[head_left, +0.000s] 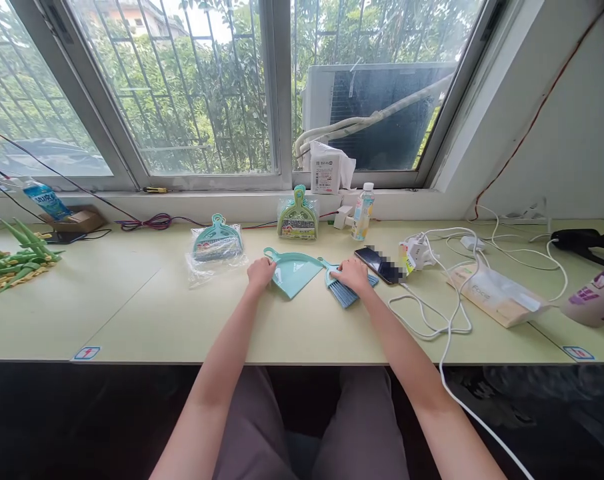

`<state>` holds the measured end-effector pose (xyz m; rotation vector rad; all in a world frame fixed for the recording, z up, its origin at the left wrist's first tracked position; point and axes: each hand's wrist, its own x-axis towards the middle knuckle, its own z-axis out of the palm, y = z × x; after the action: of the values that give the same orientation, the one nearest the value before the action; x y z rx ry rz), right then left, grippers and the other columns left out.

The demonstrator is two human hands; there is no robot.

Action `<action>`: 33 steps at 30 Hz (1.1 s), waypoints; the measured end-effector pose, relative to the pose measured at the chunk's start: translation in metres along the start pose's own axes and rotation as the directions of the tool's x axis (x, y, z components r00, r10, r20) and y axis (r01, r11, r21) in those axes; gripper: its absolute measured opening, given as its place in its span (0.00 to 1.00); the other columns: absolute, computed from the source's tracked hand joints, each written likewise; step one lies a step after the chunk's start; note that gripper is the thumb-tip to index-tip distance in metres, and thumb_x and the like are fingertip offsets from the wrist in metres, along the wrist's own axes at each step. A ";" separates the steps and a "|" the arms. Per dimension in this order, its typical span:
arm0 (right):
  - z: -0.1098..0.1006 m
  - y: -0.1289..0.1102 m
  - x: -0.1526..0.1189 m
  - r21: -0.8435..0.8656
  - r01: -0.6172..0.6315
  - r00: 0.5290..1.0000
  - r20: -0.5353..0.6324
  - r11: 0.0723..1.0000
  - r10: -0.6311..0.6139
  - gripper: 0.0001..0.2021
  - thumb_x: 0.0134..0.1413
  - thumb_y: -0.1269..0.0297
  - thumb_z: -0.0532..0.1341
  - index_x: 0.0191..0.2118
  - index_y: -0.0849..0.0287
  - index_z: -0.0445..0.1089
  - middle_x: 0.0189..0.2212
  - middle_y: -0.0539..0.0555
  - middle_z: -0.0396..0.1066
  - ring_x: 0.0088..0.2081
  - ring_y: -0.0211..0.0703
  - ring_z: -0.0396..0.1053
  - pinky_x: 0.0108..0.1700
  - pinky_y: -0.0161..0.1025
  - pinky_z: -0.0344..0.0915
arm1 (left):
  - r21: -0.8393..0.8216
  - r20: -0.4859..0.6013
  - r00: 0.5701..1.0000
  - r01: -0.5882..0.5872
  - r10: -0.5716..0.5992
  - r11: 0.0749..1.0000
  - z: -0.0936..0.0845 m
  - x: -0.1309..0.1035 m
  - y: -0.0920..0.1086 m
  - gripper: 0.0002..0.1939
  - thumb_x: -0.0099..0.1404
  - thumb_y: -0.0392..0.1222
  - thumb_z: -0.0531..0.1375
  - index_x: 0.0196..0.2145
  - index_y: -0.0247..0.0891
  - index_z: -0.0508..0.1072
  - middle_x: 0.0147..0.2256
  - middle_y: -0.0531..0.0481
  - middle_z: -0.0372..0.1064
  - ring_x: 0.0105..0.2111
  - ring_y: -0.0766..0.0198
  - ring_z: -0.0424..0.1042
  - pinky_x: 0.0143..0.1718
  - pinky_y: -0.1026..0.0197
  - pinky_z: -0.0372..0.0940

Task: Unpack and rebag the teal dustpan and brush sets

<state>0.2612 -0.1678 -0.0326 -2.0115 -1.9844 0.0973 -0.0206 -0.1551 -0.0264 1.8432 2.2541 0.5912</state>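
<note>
A light teal dustpan [295, 272] lies on the table in front of me, its handle pointing to the upper left. My left hand [262, 273] is closed on its left side, close to the handle. To its right is a small teal brush [343, 293] with grey-blue bristles, its handle end touching or nearly touching the dustpan's right corner. My right hand [353, 275] grips the brush from above, covering part of its body. Behind the dustpan are a plastic-wrapped teal dustpan set [218, 241] and an upright green dustpan set [298, 217], also packaged.
A phone [382, 265] lies just right of my right hand. White cables [449, 327] tangle over the table's right side, near a tissue pack [499, 293]. A drink bottle [363, 212] stands by the window sill. Green artificial plants [19, 260] lie far left.
</note>
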 end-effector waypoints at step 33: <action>-0.002 -0.008 0.003 0.402 0.353 0.924 -0.008 0.845 -0.382 0.08 0.44 0.60 0.69 0.30 0.56 0.74 0.42 0.53 0.70 0.49 0.46 0.64 0.52 0.40 0.57 | 0.189 -0.076 0.516 -0.833 0.853 0.521 0.022 -0.038 0.041 0.14 0.65 0.34 0.56 0.48 0.41 0.68 0.53 0.44 0.65 0.53 0.55 0.62 0.51 0.53 0.57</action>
<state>0.2542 -0.1654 -0.0285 -1.3688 -2.1476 0.4522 0.0329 -0.1806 -0.0345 3.0478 1.2824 0.7316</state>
